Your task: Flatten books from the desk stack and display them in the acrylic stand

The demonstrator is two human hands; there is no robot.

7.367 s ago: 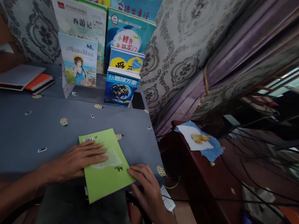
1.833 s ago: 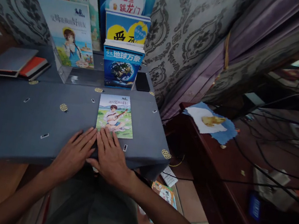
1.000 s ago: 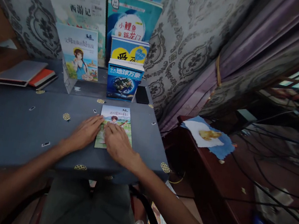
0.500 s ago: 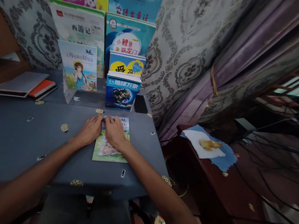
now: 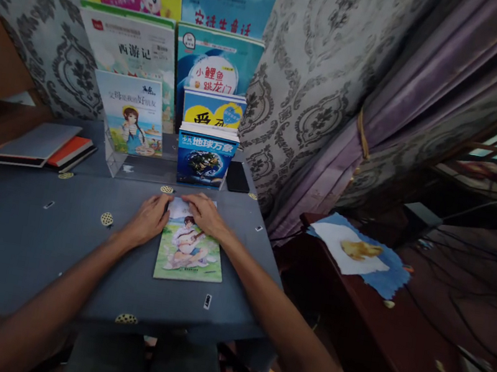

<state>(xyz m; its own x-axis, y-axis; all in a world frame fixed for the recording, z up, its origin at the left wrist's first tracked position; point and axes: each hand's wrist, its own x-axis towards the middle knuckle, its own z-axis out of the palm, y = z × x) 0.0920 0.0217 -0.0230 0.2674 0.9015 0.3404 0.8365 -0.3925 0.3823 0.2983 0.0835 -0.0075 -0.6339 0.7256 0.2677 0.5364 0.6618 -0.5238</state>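
A thin paperback book (image 5: 190, 255) lies flat on the table, its cover showing a figure with a guitar seated on grass. My left hand (image 5: 150, 219) rests on the tabletop along the book's upper left edge, fingertips touching that corner. Across the upper right of the cover lies my right hand (image 5: 205, 212), fingers stretched out toward the top edge and hiding part of the title. Neither hand lifts the book.
Behind the book, a clear acrylic rack (image 5: 147, 169) holds several upright books. A black phone (image 5: 238, 177) lies right of it. Stacked notebooks (image 5: 40, 144) sit at the left on the blue-grey tablecloth (image 5: 32, 240). A side bench (image 5: 353, 297) bears a cloth with paper.
My right hand has slid up and rightward over the cover, uncovering the guitar picture. My left hand stays by the left edge. The view has shifted slightly.
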